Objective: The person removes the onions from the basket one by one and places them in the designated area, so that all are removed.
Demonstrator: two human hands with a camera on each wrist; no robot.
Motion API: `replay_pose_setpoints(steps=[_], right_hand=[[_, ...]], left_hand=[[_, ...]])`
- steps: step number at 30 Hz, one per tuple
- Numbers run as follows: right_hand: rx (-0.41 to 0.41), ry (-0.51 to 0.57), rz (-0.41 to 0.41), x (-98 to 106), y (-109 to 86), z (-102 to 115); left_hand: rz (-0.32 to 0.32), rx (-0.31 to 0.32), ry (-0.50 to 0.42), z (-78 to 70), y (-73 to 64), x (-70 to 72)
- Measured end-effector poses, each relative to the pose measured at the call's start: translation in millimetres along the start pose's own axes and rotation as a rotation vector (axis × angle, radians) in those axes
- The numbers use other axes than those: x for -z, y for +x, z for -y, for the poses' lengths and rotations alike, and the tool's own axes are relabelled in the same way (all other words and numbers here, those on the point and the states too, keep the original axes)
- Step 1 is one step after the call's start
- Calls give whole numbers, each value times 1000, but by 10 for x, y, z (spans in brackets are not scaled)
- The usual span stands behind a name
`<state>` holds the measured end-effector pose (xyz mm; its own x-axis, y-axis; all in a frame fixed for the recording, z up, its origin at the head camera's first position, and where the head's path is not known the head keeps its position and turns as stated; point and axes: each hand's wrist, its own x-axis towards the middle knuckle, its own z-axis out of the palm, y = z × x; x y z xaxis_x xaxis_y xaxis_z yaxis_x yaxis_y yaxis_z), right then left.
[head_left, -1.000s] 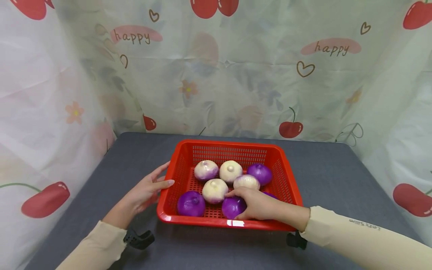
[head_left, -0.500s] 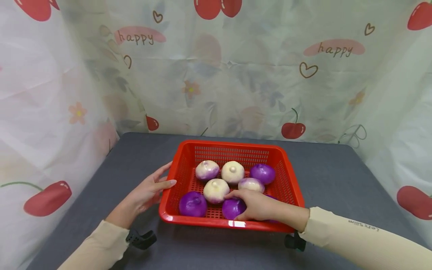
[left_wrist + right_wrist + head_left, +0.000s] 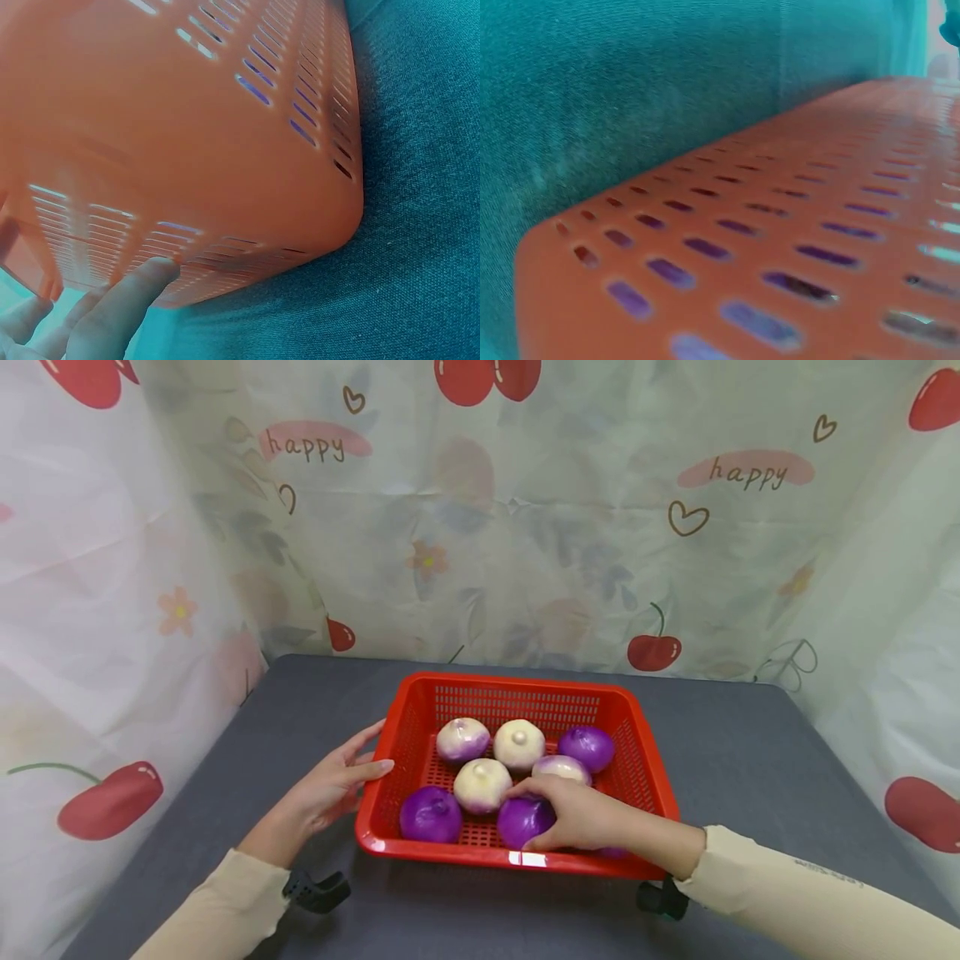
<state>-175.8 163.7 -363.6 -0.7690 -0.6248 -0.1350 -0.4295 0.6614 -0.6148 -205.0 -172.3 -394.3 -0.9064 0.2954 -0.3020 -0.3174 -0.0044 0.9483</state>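
Note:
A red slatted plastic basket (image 3: 517,858) stands on the dark table with purple onions and white-and-purple, onion-like bulbs inside. My right hand (image 3: 581,812) reaches over its front rim and grips a purple onion (image 3: 525,822), fingers behind it and thumb in front. Another purple onion (image 3: 431,815) lies at the front left, and one more is mostly hidden under my right wrist. My left hand (image 3: 330,785) holds the basket's left rim, thumb over the edge. In the left wrist view, the left hand's fingers (image 3: 124,307) touch the outer wall. The right wrist view shows slats, not the hand.
At the basket's back lie two white bulbs, the nearer to the left (image 3: 462,740), and a purple onion (image 3: 587,748). Dark tabletop (image 3: 727,752) extends on both sides. A printed curtain (image 3: 525,543) hangs behind and beside the table.
The head view has shifted slightly. Within the basket, the bulbs beside my right hand have edged right. Purple skin that showed above my right wrist now shows below it. The left hand keeps its place.

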Motion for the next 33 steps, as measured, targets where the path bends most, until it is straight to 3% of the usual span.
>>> replay_pose_setpoints(steps=[8, 17, 23, 33], right_hand=[[-76, 53, -49, 181, -129, 81], [-144, 117, -101, 502, -403, 189], [-82, 166, -181, 805, -617, 134], [-161, 228, -387, 1331, -898, -138]], left_hand=[[-4, 2, 6, -2, -4, 3], [-2, -1, 10, -12, -15, -6], [-7, -9, 13, -7, -14, -16], [-2, -29, 17, 6, -16, -9]])
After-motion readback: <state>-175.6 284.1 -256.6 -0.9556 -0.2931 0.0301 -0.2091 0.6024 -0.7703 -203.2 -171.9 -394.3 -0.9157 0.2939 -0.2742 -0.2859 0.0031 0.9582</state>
